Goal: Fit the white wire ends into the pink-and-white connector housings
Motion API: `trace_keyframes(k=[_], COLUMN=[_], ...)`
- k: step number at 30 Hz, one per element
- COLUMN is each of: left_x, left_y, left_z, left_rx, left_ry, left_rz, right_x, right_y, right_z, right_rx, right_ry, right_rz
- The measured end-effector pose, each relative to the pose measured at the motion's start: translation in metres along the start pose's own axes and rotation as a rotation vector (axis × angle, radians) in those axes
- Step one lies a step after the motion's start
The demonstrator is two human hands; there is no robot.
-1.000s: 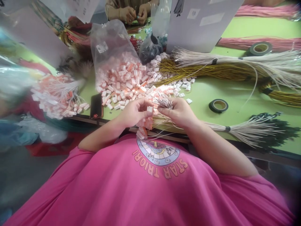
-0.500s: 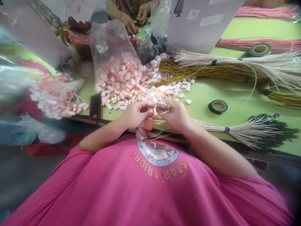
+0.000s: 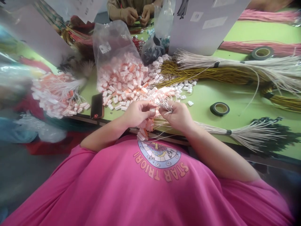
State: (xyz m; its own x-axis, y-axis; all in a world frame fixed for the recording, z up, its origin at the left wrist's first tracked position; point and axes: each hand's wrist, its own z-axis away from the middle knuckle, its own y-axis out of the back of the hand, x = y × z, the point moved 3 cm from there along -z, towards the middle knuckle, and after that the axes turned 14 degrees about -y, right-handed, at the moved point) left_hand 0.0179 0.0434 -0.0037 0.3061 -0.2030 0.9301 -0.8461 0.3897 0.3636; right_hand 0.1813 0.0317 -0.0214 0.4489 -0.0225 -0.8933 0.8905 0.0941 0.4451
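Note:
A bundle of white wires with bare metal terminal ends [image 3: 165, 105] sticks out of my right hand [image 3: 180, 116], whose fingers are wrapped round it. Facing it, my left hand [image 3: 136, 113] is closed in a pinch at the wire tips, on what looks like a small white connector [image 3: 152, 110]; the fingers partly hide it. Below my left hand, white and orange connectors [image 3: 145, 125] on thin wires hang at the table's edge. Just beyond both hands lies a large heap of white and orange connectors [image 3: 127, 89], part of it in a clear plastic bag [image 3: 111, 37].
A phone [image 3: 96, 106] and wired connectors [image 3: 58, 97] lie to the left. To the right are a black tape roll [image 3: 219, 108], another tape roll [image 3: 262, 52], a tied wire bundle [image 3: 240, 131] and long white and yellow wires [image 3: 211, 72]. Across the table, a co-worker's hands [image 3: 137, 15] work.
My hands stay close together, nearly unmoved, still at the wire ends. The whole view has shifted slightly. The co-worker's hands have come up and closer together.

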Motion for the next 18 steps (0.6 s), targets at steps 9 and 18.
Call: trace_keyframes(k=[9,18], left_x=[0.001,0.010], left_y=[-0.009,0.004], left_z=[0.004,0.016], left_rx=[-0.059,-0.128], left_ry=[0.005,-0.339], left_rz=[0.097,-0.368], right_x=[0.000,0.002], right_y=[-0.002,-0.002], right_z=[0.002,-0.002], right_rx=[-0.068,-0.216], right_ry=[0.024,-0.030], right_rz=[0.057,-0.060])
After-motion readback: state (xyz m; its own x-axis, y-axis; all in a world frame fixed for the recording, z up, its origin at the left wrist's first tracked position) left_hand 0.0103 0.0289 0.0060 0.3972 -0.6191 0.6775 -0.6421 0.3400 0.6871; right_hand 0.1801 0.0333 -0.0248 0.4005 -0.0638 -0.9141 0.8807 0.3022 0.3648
